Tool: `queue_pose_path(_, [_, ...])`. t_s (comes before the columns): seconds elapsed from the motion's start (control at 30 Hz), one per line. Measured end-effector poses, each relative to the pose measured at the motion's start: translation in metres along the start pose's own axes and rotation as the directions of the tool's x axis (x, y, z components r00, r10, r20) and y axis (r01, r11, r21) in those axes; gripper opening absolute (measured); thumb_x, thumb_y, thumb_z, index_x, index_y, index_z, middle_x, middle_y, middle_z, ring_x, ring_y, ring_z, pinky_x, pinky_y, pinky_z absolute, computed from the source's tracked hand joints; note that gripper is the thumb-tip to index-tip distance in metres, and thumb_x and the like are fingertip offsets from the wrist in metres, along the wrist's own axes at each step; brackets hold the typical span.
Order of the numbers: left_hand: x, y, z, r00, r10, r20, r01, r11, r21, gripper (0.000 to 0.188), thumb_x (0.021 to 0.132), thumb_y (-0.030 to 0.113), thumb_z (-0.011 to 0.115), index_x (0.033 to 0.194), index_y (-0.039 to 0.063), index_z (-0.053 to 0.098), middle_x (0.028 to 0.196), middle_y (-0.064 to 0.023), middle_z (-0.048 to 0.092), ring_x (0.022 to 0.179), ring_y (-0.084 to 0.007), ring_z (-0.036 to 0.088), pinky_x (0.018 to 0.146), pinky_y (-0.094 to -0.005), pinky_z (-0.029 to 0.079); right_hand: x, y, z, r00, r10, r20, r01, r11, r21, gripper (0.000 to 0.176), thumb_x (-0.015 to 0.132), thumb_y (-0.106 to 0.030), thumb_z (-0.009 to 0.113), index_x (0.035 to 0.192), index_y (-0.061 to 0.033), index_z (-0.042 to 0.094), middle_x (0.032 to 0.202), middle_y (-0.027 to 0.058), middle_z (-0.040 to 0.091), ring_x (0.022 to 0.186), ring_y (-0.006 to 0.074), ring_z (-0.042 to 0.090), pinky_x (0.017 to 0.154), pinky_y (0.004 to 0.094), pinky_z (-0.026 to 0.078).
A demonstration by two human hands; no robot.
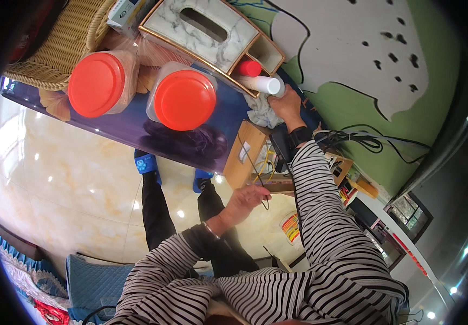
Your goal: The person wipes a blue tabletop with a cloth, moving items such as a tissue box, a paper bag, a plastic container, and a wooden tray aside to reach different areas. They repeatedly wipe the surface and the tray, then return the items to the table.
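Note:
My left hand [244, 203] pinches a thin dark cable [251, 160] in front of a wooden box unit [238, 156]. A short loop of it hangs below the fingertips. My right hand [287, 106], a black watch on its wrist, reaches to the right end of a marble-patterned tissue box [201, 28]. Its fingers curl against a crumpled pale cloth [263, 110] and a white rounded object [281, 88]; which of these it grips is hidden. Beside it, a white-capped bottle [264, 84] and a red cap [250, 68] stick out of the tissue box's side compartment.
Two clear jars with red lids [185, 100] stand on the glossy dark table [116, 130], near a wicker basket [65, 44]. Bundled black cables [366, 142] lie by the green-and-grey wall panel [347, 73]. A colourful tub [290, 227] stands on the floor, near my legs.

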State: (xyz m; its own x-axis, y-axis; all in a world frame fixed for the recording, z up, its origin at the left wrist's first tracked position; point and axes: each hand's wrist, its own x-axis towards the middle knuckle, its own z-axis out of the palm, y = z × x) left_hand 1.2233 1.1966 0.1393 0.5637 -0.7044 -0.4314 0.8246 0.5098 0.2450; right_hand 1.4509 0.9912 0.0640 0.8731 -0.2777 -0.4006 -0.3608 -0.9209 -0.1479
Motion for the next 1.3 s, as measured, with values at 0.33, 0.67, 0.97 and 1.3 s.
queue_pose_path(0.33, [0.001,0.006,-0.004,0.984,0.135,-0.114,-0.147,0.983,-0.11,0.019,0.095,0.021,0.062,0.106,0.006,0.063,0.1,-0.0069,0.068,0.095,-0.0164,0.065,0.085,-0.0303,0.05,-0.078,-0.029,-0.066,0.928,0.041,-0.37,0.088,0.942,0.324,0.062,0.066,-0.013,0.071,0.123,0.0003,0.052,0.104,0.0239,0.066,0.099,0.041,0.063,0.087,0.0412,0.05])
queue_pose_path(0.67, [0.0,0.017,0.013,0.959,0.191,-0.209,-0.194,0.981,0.002,0.008,0.097,0.016,0.057,0.099,0.008,0.059,0.095,-0.0031,0.066,0.079,-0.0096,0.056,0.075,-0.0272,0.047,-0.178,-0.012,-0.138,0.981,-0.052,-0.189,0.194,0.377,0.906,0.056,0.081,0.004,0.058,0.135,-0.0023,0.047,0.131,0.0091,0.055,0.122,0.0193,0.051,0.105,0.0334,0.039])
queue_pose_path(0.97, [0.006,0.022,0.017,0.946,0.186,-0.267,-0.201,0.979,-0.03,0.019,0.091,0.002,0.053,0.107,0.007,0.062,0.107,-0.0034,0.066,0.098,-0.0148,0.063,0.087,-0.0321,0.051,-0.292,0.104,-0.211,0.986,-0.148,0.072,-0.106,-0.231,0.967,0.057,0.098,-0.038,0.048,0.145,-0.0077,0.036,0.146,0.0124,0.043,0.132,0.0289,0.044,0.111,0.0463,0.034])
queue_pose_path(1.3, [-0.04,0.013,-0.026,0.852,0.105,-0.513,-0.291,0.909,-0.297,0.039,0.086,-0.009,0.04,0.118,0.01,0.051,0.131,-0.0126,0.05,0.114,-0.0333,0.057,0.095,-0.0401,0.049,-0.376,0.15,-0.224,0.906,-0.027,0.423,-0.423,-0.107,0.9,0.06,0.093,-0.042,0.055,0.138,-0.0048,0.043,0.135,0.0141,0.052,0.124,0.0298,0.051,0.108,0.0443,0.039])
